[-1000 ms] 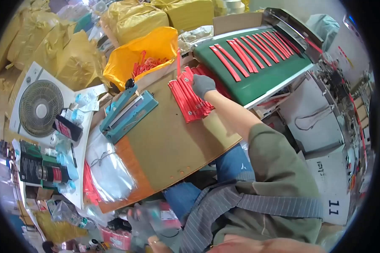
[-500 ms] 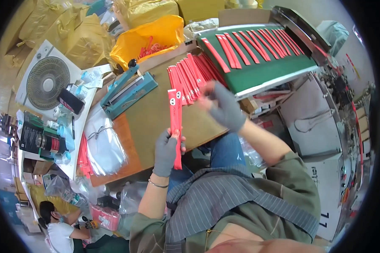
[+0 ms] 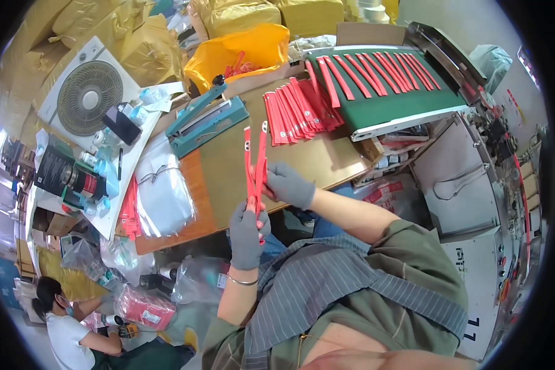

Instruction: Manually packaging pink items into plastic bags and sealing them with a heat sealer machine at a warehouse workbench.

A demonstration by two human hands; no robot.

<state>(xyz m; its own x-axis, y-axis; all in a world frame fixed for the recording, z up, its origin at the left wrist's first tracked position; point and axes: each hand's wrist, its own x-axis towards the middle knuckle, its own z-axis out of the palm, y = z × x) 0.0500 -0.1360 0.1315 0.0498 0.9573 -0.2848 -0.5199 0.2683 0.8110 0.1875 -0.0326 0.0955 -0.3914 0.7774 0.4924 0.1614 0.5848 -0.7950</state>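
Some red strips between fingers

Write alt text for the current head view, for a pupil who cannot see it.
A person's grey-gloved left hand holds slim red strips, with the gloved right hand close against them. More red strips lie bunched on a brown table near a teal lever tool, and others are spaced in a row on a green surface.
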